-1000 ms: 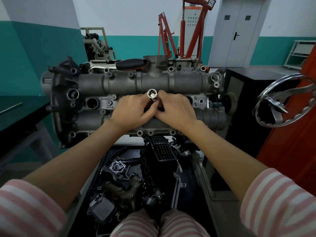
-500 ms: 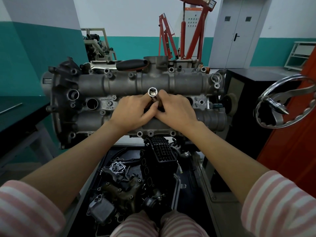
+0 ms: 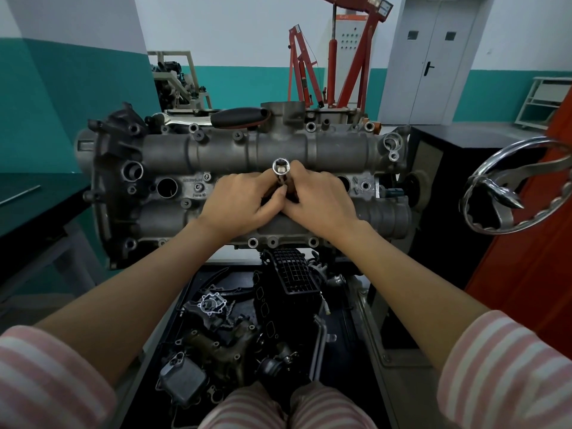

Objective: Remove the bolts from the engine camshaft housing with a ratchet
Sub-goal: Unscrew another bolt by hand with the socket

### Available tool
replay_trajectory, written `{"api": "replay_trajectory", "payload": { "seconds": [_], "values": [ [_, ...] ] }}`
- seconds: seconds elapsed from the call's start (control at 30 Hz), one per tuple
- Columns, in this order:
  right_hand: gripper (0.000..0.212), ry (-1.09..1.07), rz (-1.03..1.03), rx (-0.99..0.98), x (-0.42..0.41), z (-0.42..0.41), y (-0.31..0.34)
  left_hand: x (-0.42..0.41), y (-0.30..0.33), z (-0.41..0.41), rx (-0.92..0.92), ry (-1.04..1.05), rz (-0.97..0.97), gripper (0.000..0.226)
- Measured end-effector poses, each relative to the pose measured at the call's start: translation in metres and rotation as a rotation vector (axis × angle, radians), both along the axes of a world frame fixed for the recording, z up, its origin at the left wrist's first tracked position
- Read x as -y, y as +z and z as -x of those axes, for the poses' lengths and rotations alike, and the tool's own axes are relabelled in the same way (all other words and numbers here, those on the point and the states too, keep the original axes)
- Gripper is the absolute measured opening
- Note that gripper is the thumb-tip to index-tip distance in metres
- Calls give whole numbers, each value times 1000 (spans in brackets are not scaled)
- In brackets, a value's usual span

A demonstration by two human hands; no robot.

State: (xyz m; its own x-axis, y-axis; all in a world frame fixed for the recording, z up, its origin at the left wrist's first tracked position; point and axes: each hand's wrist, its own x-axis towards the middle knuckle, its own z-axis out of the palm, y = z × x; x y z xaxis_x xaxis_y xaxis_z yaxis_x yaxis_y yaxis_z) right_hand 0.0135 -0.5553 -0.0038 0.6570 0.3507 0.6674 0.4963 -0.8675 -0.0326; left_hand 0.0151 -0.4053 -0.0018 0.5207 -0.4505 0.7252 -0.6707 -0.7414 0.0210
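A chrome socket [image 3: 281, 167], open end up, is pinched between the curled fingers of the left hand [image 3: 238, 204] and right hand [image 3: 322, 203], over the middle of the camshaft housing [image 3: 198, 156]. A ratchet [image 3: 216, 117] is laid along the housing's far edge.

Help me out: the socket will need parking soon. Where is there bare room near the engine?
Bare patches: the dark bench left of the engine, near the thin rod, and the black cabinet top on the right, behind the handwheel. The parts tray below is crowded.
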Motion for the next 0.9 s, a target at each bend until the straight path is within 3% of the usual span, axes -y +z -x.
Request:
{"api": "replay_trajectory", "payload": {
  "seconds": [0.33, 0.9],
  "values": [
    [29, -3, 33, 35, -1, -1, -1, 0, -1, -3, -11, 19, 8, 62],
    [29, 14, -1, 30, -1, 0, -1, -1, 0, -2, -26, -2, 23, 50]
  ]
}}
